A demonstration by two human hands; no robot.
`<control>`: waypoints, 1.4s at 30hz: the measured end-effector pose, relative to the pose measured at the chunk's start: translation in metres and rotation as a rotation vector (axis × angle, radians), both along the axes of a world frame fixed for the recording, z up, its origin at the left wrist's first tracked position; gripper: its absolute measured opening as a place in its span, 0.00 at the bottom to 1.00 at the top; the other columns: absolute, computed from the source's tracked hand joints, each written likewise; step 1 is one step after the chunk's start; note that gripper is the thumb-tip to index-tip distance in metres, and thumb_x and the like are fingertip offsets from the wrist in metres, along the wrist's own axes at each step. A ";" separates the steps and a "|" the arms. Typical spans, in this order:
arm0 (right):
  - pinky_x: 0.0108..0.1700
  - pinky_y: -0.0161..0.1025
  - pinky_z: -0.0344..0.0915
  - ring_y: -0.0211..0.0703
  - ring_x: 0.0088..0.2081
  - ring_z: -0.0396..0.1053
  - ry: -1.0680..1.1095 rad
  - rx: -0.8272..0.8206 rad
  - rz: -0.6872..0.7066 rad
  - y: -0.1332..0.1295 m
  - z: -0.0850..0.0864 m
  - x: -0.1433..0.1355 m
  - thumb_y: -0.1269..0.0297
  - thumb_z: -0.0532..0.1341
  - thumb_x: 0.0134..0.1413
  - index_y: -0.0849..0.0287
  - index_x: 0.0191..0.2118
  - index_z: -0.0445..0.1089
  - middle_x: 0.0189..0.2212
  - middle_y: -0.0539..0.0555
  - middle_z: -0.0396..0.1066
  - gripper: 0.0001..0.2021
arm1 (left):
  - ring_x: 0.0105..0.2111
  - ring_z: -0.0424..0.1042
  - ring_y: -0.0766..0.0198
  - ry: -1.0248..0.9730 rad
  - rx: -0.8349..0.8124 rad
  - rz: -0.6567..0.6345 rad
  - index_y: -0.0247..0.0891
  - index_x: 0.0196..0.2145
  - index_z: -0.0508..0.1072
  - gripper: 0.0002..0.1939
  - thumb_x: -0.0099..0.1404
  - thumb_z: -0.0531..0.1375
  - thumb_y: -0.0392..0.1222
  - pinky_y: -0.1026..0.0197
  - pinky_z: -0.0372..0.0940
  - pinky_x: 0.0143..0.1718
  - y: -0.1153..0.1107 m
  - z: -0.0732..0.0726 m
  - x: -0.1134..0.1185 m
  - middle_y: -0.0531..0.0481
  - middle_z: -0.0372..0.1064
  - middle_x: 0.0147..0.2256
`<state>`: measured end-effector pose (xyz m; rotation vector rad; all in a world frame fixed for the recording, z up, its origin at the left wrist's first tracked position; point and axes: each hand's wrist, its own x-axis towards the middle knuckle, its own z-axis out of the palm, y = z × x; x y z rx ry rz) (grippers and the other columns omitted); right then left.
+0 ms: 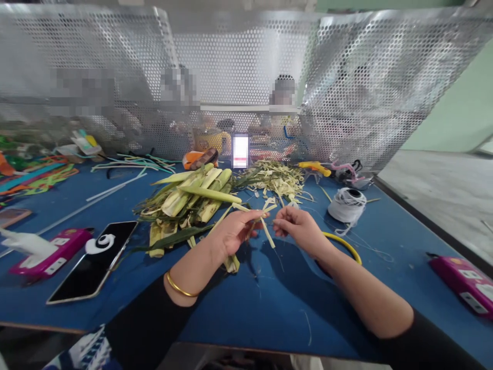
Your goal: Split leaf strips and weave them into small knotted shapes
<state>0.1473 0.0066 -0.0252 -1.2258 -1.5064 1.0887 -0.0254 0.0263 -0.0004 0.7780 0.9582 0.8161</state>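
My left hand [231, 231] is closed on pale strips of corn husk [268, 234], which cross and stick out past its thumb and fingertips. Just right of them, my right hand [300, 228] is pinched closed; whatever lies between its fingertips is too small to make out. A gap separates the two hands. Behind my left hand lies a heap of corn husks [192, 198], green and yellowish. A spool of white thread [346, 205] stands beyond my right hand, with fine loose thread on the table near it.
On the blue table [285, 308] are shredded husk scraps [277, 177], a yellow glue gun [316, 167], a black-screened phone [92, 262], and purple power strips [57, 252] at left and right. A perforated metal screen [242, 56] rises behind; people sit beyond it.
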 end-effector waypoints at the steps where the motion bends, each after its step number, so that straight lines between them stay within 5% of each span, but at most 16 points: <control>1: 0.26 0.34 0.62 0.36 0.22 0.68 0.016 -0.003 0.000 0.000 0.001 0.000 0.60 0.60 0.48 0.58 0.27 0.62 0.21 0.47 0.70 0.08 | 0.21 0.66 0.71 -0.020 -0.029 -0.024 0.32 0.27 0.77 0.03 0.55 0.64 0.35 0.70 0.57 0.20 0.001 -0.002 0.001 0.49 0.71 0.24; 9: 0.27 0.36 0.64 0.37 0.22 0.68 0.005 0.100 -0.092 0.001 0.008 0.007 0.63 0.59 0.45 0.58 0.32 0.68 0.20 0.47 0.71 0.06 | 0.29 0.75 0.65 -0.019 -0.159 -0.218 0.32 0.34 0.76 0.05 0.59 0.63 0.36 0.66 0.69 0.30 0.000 -0.012 0.002 0.44 0.76 0.34; 20: 0.30 0.37 0.65 0.38 0.25 0.68 -0.138 0.160 -0.125 0.004 0.009 0.016 0.61 0.60 0.46 0.57 0.30 0.73 0.23 0.49 0.72 0.07 | 0.29 0.76 0.64 -0.073 -0.176 -0.330 0.33 0.39 0.76 0.10 0.58 0.64 0.37 0.66 0.69 0.30 -0.006 -0.009 0.003 0.41 0.76 0.40; 31: 0.28 0.36 0.64 0.37 0.23 0.66 0.153 0.066 -0.192 0.002 0.012 0.008 0.61 0.64 0.40 0.59 0.28 0.73 0.20 0.48 0.72 0.08 | 0.30 0.77 0.63 -0.083 -0.173 -0.355 0.32 0.40 0.75 0.13 0.56 0.65 0.36 0.68 0.69 0.29 -0.013 -0.010 0.008 0.39 0.75 0.43; 42: 0.29 0.37 0.65 0.39 0.25 0.70 0.138 0.138 -0.315 0.007 0.012 0.018 0.59 0.66 0.41 0.60 0.31 0.74 0.21 0.50 0.73 0.10 | 0.26 0.74 0.65 0.006 -0.070 -0.215 0.33 0.29 0.74 0.04 0.54 0.66 0.35 0.65 0.69 0.31 -0.012 -0.012 0.011 0.46 0.75 0.27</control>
